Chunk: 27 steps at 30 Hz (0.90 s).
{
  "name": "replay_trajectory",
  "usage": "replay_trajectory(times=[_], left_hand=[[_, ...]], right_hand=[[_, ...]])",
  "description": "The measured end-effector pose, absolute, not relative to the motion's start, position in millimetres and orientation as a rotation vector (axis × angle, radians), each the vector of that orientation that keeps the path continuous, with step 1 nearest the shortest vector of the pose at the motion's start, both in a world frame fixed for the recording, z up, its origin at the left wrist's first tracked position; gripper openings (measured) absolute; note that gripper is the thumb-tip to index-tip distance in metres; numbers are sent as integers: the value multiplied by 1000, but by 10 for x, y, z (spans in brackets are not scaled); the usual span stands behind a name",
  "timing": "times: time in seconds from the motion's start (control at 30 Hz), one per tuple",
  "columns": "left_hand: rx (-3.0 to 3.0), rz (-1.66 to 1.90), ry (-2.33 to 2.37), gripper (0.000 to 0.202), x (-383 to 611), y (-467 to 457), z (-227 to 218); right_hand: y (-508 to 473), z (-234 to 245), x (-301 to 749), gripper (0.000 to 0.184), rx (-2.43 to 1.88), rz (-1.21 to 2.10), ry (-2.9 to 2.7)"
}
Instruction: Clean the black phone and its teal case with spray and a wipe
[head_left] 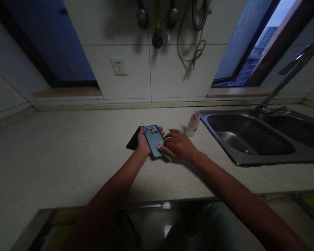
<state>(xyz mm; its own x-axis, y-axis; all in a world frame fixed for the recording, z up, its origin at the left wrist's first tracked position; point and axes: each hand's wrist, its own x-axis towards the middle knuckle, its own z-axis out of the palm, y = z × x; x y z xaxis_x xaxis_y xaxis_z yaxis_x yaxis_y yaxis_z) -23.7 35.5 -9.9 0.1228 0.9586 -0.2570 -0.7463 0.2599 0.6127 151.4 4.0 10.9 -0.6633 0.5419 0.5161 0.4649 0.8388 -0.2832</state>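
A teal phone case (153,141) lies tilted in my left hand (143,142), whose fingers wrap under it and show at its far right edge. Through the round camera openings at its top, finger-coloured patches show. My right hand (178,143) is closed on a thin white cloth or wipe (159,144) with a small dark print, pressed against the lower right of the case. Part of the wipe hangs below my fingers. A flat black object (134,140), perhaps a phone, rests on the counter just left of my left hand and is partly hidden by it.
A clear and white plastic bottle with red print (193,124) stands near the sink rim. The steel double sink (231,153) with its tall faucet (279,82) is at the right. Pale counter (68,153) spreads to the left. Pipes and a socket (118,67) are on the wall.
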Motion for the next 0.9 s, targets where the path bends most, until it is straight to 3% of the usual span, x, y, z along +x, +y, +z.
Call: replay_trajectory(times=[0.17, 0.37, 0.6, 0.77, 0.83, 0.9], left_hand=[[317, 1325, 671, 70, -243, 347, -86], [338, 1252, 661, 73, -216, 343, -96], [310, 1261, 651, 75, -207, 335, -59], [244, 1314, 658, 71, -223, 324, -41], [242, 1321, 649, 72, -220, 324, -49], [244, 1311, 638, 72, -207, 326, -61]], right_hand=[[-15, 65, 1443, 31, -813, -24, -2457], [8, -64, 1391, 32, -891, -18, -2457], [66, 26, 1537, 46, -918, 291, -2218], [87, -25, 1584, 76, -1215, 702, -2044], [94, -65, 1573, 69, -1294, 872, -2067], [103, -89, 1561, 47, -1309, 959, -2116]])
